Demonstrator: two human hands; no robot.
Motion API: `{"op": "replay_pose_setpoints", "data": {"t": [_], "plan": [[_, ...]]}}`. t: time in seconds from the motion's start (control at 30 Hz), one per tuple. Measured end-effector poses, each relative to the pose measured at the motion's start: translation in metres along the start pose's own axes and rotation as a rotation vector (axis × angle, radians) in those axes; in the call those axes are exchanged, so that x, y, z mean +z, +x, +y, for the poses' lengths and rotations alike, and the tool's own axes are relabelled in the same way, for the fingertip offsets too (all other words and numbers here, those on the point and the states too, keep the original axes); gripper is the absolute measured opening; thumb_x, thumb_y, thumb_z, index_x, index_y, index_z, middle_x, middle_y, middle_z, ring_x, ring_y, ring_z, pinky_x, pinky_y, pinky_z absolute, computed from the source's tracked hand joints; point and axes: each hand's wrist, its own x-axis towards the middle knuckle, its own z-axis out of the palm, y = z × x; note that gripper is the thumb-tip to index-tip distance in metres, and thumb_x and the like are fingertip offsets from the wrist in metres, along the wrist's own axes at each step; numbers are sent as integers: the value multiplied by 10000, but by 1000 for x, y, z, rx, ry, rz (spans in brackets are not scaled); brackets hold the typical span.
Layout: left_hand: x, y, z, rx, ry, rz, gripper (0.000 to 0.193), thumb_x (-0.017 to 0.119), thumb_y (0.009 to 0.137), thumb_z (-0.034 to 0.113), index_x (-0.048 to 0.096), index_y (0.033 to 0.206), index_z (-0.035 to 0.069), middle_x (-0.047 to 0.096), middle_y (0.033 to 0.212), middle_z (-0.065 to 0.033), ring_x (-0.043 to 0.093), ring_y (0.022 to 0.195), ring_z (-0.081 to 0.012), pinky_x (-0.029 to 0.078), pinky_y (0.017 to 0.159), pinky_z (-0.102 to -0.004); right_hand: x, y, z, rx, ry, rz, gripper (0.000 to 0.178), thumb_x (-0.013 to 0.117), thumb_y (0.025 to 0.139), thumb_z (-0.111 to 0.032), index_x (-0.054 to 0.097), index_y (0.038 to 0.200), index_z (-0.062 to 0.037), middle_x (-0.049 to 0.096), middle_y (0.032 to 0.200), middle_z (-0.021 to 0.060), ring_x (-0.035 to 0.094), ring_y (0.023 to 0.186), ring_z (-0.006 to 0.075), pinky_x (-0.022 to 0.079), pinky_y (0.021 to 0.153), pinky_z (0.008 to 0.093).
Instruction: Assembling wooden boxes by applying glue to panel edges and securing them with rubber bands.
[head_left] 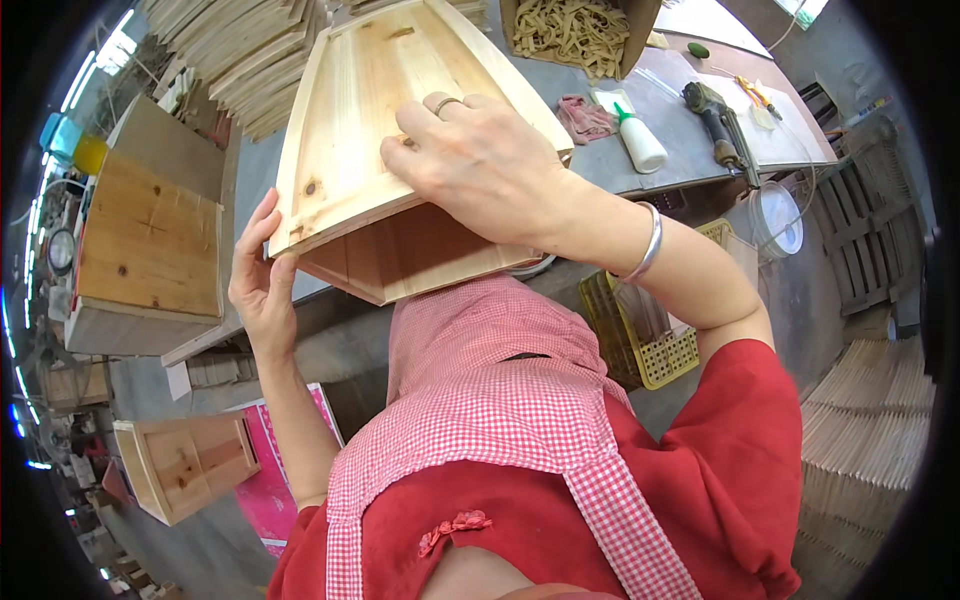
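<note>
A pale wooden box (345, 120) with a framed, knotty top panel lies in front of me, its hollow end facing my body. With fingers along the side and thumb at the front edge, my left hand (262, 285) grips its near left corner. My right hand (490, 170) lies over the top panel near the front edge, fingers curled down against the wood. Whatever its fingertips may hold is hidden beneath the hand. To the right on the grey table (590, 175) are a white squeeze bottle (640, 143) with a green tip and a crumpled pink cloth (587, 120).
A nail gun (718, 130) and orange-handled pliers (755, 93) lie at the right. Behind stands a carton (638, 30) of tan strips, with stacked wood slats (235, 50) at the left. A yellow basket (668, 362) sits below the table; another wooden box (150, 225) stands left.
</note>
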Motion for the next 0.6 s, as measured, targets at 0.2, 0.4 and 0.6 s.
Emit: {"op": "replay_pose_setpoints", "data": {"t": [0.2, 0.4, 0.6], "plan": [[-9, 1, -3, 26, 59, -43, 377, 659, 933, 106, 574, 1291, 27, 487, 1448, -193, 461, 1339, -260, 359, 1107, -384, -24, -9, 1, 81, 240, 50, 290, 717, 747, -222, 671, 963, -35, 620, 907, 97, 642, 930, 266, 515, 789, 360], [-8, 1, 6, 3, 38, -59, 380, 651, 936, 90, 567, 1299, 19, 465, 1466, -189, 449, 1349, -258, 390, 1083, -367, -34, -84, 51, 409, 672, 161, 617, 813, 748, -182, 591, 1290, 15, 600, 1306, 192, 573, 1209, 325, 450, 1017, 392], [-6, -5, 10, -35, 99, -47, 465, 662, 925, 96, 539, 1365, 9, 444, 1483, -191, 438, 1362, -278, 387, 1090, -375, -7, -96, 38, 509, 895, 230, 510, 776, 797, -161, 627, 1238, 46, 600, 1321, 211, 599, 1198, 302, 461, 1011, 366]]}}
